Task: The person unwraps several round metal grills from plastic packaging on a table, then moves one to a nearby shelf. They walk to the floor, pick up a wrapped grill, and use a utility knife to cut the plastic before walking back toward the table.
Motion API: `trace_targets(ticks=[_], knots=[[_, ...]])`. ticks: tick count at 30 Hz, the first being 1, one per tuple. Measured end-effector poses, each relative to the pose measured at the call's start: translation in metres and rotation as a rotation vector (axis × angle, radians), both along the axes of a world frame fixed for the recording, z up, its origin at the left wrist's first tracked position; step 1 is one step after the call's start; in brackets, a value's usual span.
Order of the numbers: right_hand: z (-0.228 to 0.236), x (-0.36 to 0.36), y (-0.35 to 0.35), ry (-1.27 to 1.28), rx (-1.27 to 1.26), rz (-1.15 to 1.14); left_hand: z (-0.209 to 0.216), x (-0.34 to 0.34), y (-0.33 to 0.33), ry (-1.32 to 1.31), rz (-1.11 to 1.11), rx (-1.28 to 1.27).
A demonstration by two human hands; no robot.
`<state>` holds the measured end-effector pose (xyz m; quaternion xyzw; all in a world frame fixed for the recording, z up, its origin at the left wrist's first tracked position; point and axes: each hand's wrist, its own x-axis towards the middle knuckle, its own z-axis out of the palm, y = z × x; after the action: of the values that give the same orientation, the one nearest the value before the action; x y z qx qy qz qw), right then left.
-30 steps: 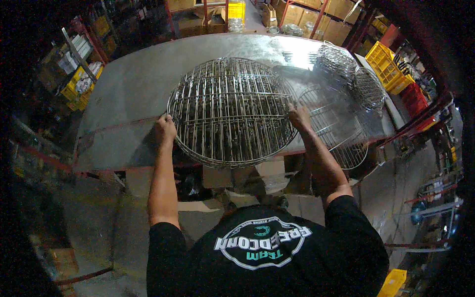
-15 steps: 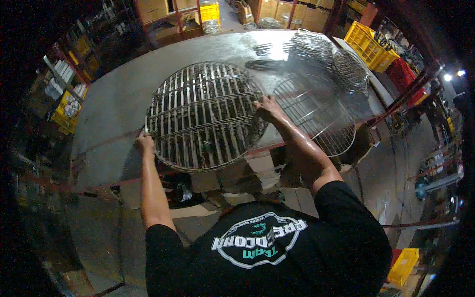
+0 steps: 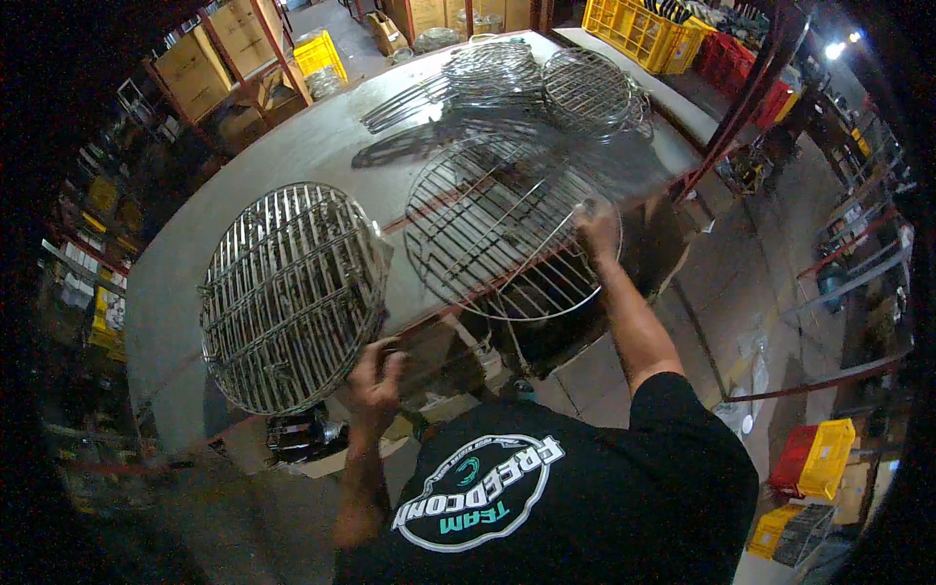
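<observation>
A stack of round metal grill grates (image 3: 292, 292) lies on the left part of the table, its near edge close to the table's front. Just off that stack's right side is my left hand (image 3: 377, 378), fingers apart and holding nothing. My right hand (image 3: 598, 230) is closed on the right rim of a single large round grill grate (image 3: 502, 219). This grate is partly over the table and reaches past its front edge. Its bars cross a folding handle-like wire on the near right part.
The metal table (image 3: 185, 244) has more wire grates (image 3: 492, 73) piled at the back, with smaller round grates (image 3: 585, 90) beside them. A yellow crate (image 3: 639, 34) stands at the far right, beside a red post (image 3: 746, 88). Open cardboard (image 3: 653, 249) sits below the front edge.
My view has turned right. My left hand has let go of the stacked grates and moved right. My right hand has gone from the stack to the single grate's rim.
</observation>
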<state>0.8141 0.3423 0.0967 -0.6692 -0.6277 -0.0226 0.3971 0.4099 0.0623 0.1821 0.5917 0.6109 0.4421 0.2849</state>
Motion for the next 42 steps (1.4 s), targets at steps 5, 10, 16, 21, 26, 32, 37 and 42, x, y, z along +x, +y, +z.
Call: trace_targets(ticks=[5,10,16,21,26,32,37,42], knots=[[-0.043,0.112,0.056,0.443,-0.403,-0.209,-0.079,0.099,0.084,-0.376,-0.122,-0.721],[-0.062,0.138,0.090,0.543,-0.476,-0.021,-0.118,0.129,0.117,-1.134,0.012,-0.805],[-0.054,0.148,0.106,0.345,-0.568,0.001,-0.069,0.153,0.112,-0.902,0.219,-0.565],[-0.059,0.171,0.101,0.299,-0.575,0.253,-0.027,0.145,0.117,-0.908,0.110,-0.324],[-0.086,0.164,0.074,0.488,-0.542,0.306,-0.003,0.109,0.106,-0.910,0.046,-0.194],[-0.046,0.069,0.038,1.446,-0.578,0.660,0.051,0.020,0.049,-0.635,0.161,-0.045],[0.057,-0.089,-0.019,1.026,-0.355,0.505,0.062,-0.099,-0.001,-0.641,0.339,0.101],[0.095,-0.257,-0.086,0.969,-0.387,0.518,0.021,-0.263,-0.035,-0.093,0.757,0.374]])
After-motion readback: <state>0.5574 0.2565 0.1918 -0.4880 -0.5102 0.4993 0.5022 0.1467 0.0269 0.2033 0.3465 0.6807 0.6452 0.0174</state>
